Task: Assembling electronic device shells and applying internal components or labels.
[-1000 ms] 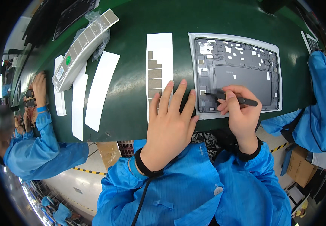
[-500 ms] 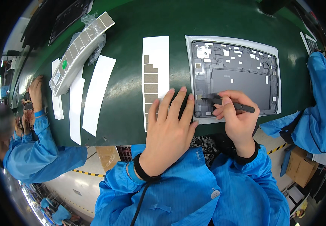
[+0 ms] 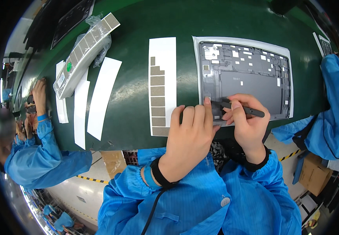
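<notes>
Tablet-like housing (image 3: 261, 83), dark grey and matt, lies on a whitish sheet (image 3: 196, 58) at the right of the green table (image 3: 132, 47). Ribs and recesses crowd its far part, dotted with small white rectangles; a silvery patch (image 3: 210, 51) fills the far left corner, a tan square (image 3: 206, 67) sits on the left margin, and a broad, plain recess spans the middle. The left hand (image 3: 192, 135) sets its index fingertip on the near left margin, other fingers bent; whether they enclose anything cannot be told. The right hand (image 3: 249, 113) grips a slim black tool (image 3: 253, 112), its tip beside that fingertip. Just left lies a white strip (image 3: 169, 82) bearing brownish-grey patches (image 3: 157, 91).
</notes>
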`<state>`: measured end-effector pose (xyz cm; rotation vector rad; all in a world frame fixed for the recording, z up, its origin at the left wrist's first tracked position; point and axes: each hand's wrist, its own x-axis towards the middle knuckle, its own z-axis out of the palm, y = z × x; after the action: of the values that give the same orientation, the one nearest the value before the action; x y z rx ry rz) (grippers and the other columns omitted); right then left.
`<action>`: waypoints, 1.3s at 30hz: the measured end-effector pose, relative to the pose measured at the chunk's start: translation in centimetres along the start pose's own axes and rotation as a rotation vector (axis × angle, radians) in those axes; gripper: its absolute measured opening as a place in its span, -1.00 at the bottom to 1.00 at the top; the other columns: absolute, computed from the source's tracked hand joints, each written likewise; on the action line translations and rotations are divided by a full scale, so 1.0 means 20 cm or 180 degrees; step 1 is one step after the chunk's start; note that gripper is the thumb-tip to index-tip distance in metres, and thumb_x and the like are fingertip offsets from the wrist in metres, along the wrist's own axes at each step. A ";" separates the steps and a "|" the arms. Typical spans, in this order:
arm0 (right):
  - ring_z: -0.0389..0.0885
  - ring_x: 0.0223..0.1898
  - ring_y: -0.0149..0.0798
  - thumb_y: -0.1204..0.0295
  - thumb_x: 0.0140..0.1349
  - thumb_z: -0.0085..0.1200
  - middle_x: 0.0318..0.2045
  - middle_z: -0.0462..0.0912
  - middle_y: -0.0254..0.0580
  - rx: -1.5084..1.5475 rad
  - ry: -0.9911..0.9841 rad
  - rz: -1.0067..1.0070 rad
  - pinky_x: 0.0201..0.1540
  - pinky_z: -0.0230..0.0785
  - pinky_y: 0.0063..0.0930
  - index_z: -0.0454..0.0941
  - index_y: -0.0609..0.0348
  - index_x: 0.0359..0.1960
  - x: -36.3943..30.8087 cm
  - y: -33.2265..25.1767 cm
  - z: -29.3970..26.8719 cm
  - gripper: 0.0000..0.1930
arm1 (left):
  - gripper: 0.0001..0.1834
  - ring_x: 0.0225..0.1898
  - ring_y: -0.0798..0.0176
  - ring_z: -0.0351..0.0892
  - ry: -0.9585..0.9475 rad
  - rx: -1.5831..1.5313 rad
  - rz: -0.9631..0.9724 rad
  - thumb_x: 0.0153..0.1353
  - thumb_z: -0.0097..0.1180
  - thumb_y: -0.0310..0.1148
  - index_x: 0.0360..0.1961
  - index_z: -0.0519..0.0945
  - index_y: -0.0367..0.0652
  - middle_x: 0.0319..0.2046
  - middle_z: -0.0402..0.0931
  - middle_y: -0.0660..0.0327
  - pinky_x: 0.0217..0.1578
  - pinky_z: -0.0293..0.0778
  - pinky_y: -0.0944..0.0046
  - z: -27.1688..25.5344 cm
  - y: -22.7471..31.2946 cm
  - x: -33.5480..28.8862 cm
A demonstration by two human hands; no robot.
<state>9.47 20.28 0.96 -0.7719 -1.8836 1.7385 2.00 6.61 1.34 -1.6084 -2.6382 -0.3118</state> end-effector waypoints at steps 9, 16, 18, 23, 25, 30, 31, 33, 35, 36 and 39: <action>0.52 -0.62 -0.43 0.53 0.34 -0.04 -0.58 0.56 -0.19 0.0202 0.0732 -0.0570 -0.36 0.54 -0.50 0.54 0.44 -0.21 0.01 -0.05 -0.20 -0.82 | -0.41 -0.24 0.11 0.37 0.0362 -0.0245 -0.0015 0.09 0.28 -0.18 0.08 0.54 -0.36 -0.34 0.34 0.18 -0.04 0.33 0.11 0.01 -0.02 0.01; 0.44 -0.65 -0.51 0.49 0.34 0.01 -0.61 0.52 -0.27 0.0318 0.0607 -0.0368 -0.32 0.53 -0.51 0.57 0.38 -0.24 0.08 0.04 -0.26 -0.84 | -0.39 -0.28 0.12 0.33 0.0438 0.0087 0.0177 0.08 0.29 -0.15 0.08 0.54 -0.35 -0.34 0.32 0.17 -0.02 0.29 0.09 0.01 -0.05 0.02; 0.44 -0.66 -0.51 0.49 0.34 0.02 -0.61 0.51 -0.28 0.0397 0.0517 -0.0282 -0.32 0.53 -0.52 0.56 0.38 -0.25 0.10 0.05 -0.27 -0.84 | -0.39 -0.24 0.13 0.37 0.0089 -0.0064 0.0259 0.08 0.30 -0.13 0.10 0.54 -0.29 -0.33 0.32 0.18 0.05 0.26 0.04 0.00 -0.05 0.03; 0.53 -0.59 -0.44 0.39 0.39 -0.01 -0.51 0.63 -0.02 0.0649 0.0219 0.0217 -0.57 0.32 -0.61 0.51 0.34 -0.32 0.13 0.01 -0.36 -0.78 | -0.39 0.15 0.10 0.41 0.0019 -0.0592 0.0129 0.15 0.24 -0.22 0.23 0.45 -0.16 0.04 0.42 0.15 0.29 0.08 -0.20 -0.19 -0.26 -0.01; 0.53 -0.59 -0.43 0.38 0.39 -0.01 -0.51 0.63 -0.02 0.0853 0.0099 0.0293 -0.56 0.33 -0.60 0.51 0.34 -0.32 0.14 -0.07 -0.29 -0.77 | -0.36 0.25 0.05 0.36 0.0173 -0.0352 0.0003 0.15 0.23 -0.23 0.27 0.41 -0.16 0.18 0.40 0.12 0.31 0.04 -0.22 -0.14 -0.36 -0.08; 0.51 -0.58 -0.49 0.39 0.36 0.06 -0.55 0.62 -0.23 0.0671 -0.0806 0.0214 -0.42 0.43 -0.60 0.57 0.29 -0.28 0.17 -0.14 0.01 -0.81 | -0.27 0.43 -0.02 0.10 -0.0492 -0.0546 -0.0189 0.17 0.20 -0.23 0.36 0.29 -0.16 0.41 0.14 0.05 0.35 0.01 -0.20 -0.10 -0.25 -0.20; 0.54 -0.55 -0.49 0.39 0.34 0.07 -0.55 0.63 -0.23 0.0612 -0.0833 0.0153 -0.42 0.43 -0.59 0.58 0.31 -0.27 0.17 -0.14 0.08 -0.81 | -0.31 0.36 -0.01 0.21 -0.0395 -0.0520 -0.0078 0.16 0.22 -0.25 0.32 0.34 -0.16 0.34 0.24 0.06 0.30 0.10 -0.12 -0.11 -0.21 -0.22; 0.56 -0.53 -0.49 0.39 0.33 0.09 -0.54 0.64 -0.24 0.0550 -0.0855 0.0104 -0.42 0.42 -0.59 0.59 0.32 -0.27 0.20 -0.13 0.16 -0.80 | -0.35 0.32 0.00 0.26 -0.0365 -0.0650 -0.0093 0.14 0.21 -0.28 0.29 0.38 -0.15 0.29 0.28 0.06 0.26 0.14 -0.09 -0.11 -0.20 -0.22; 0.60 -0.47 -0.49 0.40 0.29 0.10 -0.50 0.65 -0.22 0.0230 -0.0922 0.0147 -0.42 0.41 -0.59 0.60 0.36 -0.28 0.22 -0.09 0.20 -0.80 | -0.44 0.19 0.05 0.37 -0.0071 -0.0867 -0.0113 0.10 0.20 -0.37 0.19 0.46 -0.12 0.16 0.38 0.10 0.16 0.18 -0.03 -0.07 -0.22 -0.21; 0.60 -0.47 -0.49 0.40 0.29 0.10 -0.50 0.65 -0.22 0.0223 -0.0925 0.0151 -0.42 0.41 -0.59 0.60 0.36 -0.28 0.22 -0.07 0.21 -0.80 | -0.44 0.19 0.05 0.37 -0.0070 -0.0874 -0.0118 0.10 0.20 -0.37 0.19 0.46 -0.12 0.16 0.38 0.10 0.16 0.18 -0.03 -0.07 -0.23 -0.20; 0.61 -0.46 -0.47 0.43 0.27 0.10 -0.50 0.65 -0.22 0.0274 -0.1051 0.0150 -0.40 0.42 -0.58 0.60 0.36 -0.30 0.22 -0.03 0.23 -0.82 | -0.46 0.26 0.07 0.32 0.0069 -0.0977 -0.0160 0.13 0.14 -0.37 0.20 0.46 -0.12 0.18 0.38 0.12 0.20 0.18 -0.06 -0.05 -0.23 -0.18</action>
<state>3.13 19.78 0.98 -0.5252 -1.9932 2.0654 -0.50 1.13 1.12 -1.6017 -2.7234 -0.7652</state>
